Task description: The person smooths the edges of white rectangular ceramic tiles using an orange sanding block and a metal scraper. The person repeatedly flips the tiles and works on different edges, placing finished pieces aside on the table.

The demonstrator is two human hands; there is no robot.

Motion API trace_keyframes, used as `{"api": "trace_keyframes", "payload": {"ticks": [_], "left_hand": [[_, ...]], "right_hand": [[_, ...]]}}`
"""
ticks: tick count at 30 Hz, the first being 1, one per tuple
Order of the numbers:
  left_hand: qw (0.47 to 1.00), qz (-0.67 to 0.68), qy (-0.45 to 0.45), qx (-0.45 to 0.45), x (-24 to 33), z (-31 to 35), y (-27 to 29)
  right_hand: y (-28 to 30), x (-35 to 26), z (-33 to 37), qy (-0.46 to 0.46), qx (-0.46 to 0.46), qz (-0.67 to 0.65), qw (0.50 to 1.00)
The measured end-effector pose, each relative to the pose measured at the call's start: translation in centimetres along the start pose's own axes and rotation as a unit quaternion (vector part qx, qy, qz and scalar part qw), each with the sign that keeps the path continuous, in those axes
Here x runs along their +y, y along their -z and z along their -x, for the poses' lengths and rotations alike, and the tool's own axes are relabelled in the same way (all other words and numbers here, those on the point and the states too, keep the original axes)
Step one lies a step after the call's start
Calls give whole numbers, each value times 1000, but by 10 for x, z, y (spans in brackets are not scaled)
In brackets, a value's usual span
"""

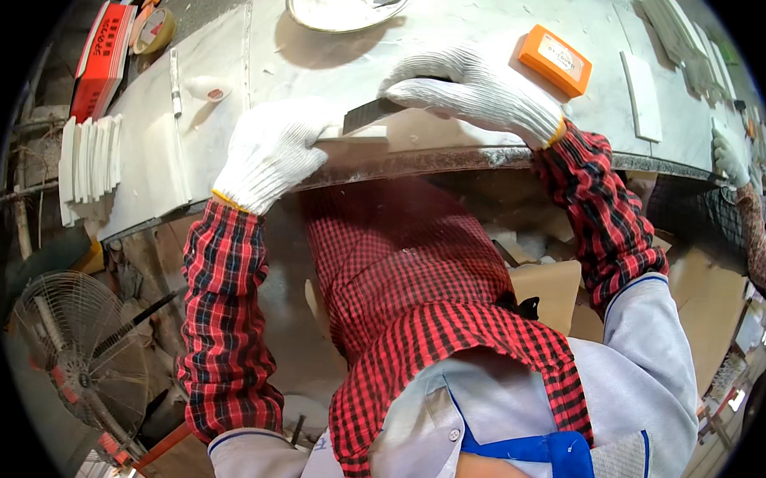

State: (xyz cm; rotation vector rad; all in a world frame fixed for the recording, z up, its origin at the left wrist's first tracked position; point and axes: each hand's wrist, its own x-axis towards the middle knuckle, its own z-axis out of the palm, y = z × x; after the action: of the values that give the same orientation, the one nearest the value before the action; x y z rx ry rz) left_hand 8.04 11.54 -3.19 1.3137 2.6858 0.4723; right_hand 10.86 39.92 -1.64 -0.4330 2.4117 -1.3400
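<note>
Both my hands wear white knit gloves. My right hand [475, 87] is closed around a flat dark grey block [371, 115], whose exact kind I cannot make out. Its left end reaches over a thin white strip [364, 134] at the table's near edge. My left hand [276, 149] grips the other end of that strip, its fingertips mostly hidden behind the glove's back. Just beyond my right wrist lies an orange box [556, 61] with a white label. A white-tipped small bottle [208, 89] rests beyond my left hand.
A bowl of white powder [325, 6] with a flat blade stands at the far side. White strips [91, 160] are stacked at the left, with more strips [678, 34] far right. A red box [103, 56], tape roll [155, 31] and floor fan [79, 354] sit left. Another person's gloved hand [730, 156] shows right.
</note>
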Motion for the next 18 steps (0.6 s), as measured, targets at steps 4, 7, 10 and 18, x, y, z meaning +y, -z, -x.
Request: {"api": "trace_keyframes", "payload": {"ticks": [4,7,10,18], "left_hand": [[997,-34,67,-10,-11,12,-21],[998,-34,52,-18,-13,12,-19],[999,-22,41,2,-13,15,-19],[998,-47,38,-5,-12,14,-19]], "right_hand": [[-17,3,-22,104,-12,71,992],[-17,4,-18,116,-22,37,992],[-15,4,-14,127,-24,7,992],[-9,-1,-19,152,-51,36,986]]}}
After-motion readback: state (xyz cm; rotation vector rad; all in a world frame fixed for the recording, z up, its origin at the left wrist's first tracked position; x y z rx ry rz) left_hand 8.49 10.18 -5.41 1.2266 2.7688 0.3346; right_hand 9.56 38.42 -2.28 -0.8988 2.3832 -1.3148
